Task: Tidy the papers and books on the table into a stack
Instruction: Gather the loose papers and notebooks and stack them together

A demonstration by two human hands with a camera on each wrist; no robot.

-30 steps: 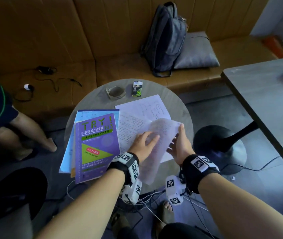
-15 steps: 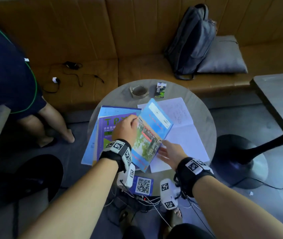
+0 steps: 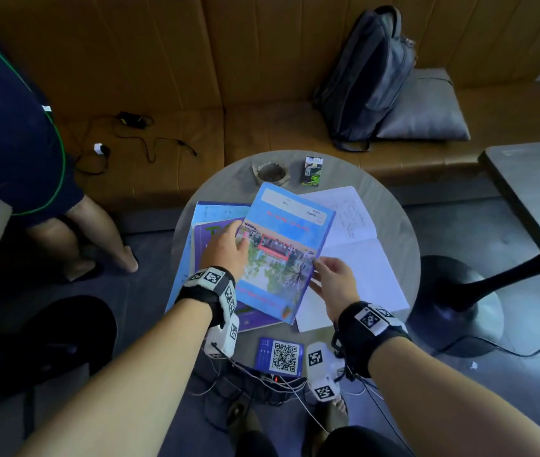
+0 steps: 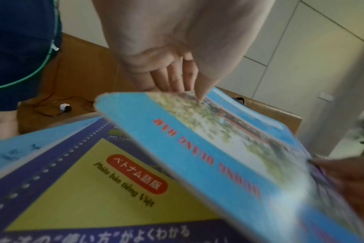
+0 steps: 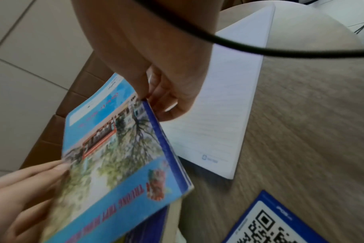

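Blue-covered and glossy, a thin notebook [image 3: 283, 249] is held tilted above a round grey table [image 3: 393, 212] in the middle of the head view. Both forearms reach in from the bottom of the frame, each wrist wrapped in a black band with square coded markers. The left hand [image 3: 225, 250] sits at the notebook's left edge, palm down; in the left wrist view its fingers [image 4: 172, 78] lie straight and close together, touching the cover's edge from above. The right hand [image 3: 336, 282] is at the notebook's right edge, lower centre of the frame; in the right wrist view its fingers [image 5: 164, 98] are curled and pinch that darker blue spine edge, thumb on top.

The notebook's cover shows a photograph of trees and a red-roofed building, red lettering and a pale label panel near its far end. Its left part overlaps a purple book [image 3: 201, 245] with a yellow-green panel and Japanese print, which rests on a light blue book [image 3: 211, 211]. To the right of the frame, white lined papers [image 3: 364, 268] lie flat on the table, partly under the notebook.

A blue QR-code card [image 3: 280, 356] lies at the table's near edge. An ashtray [image 3: 271, 173] and a small pack [image 3: 311, 171] sit at the far edge.
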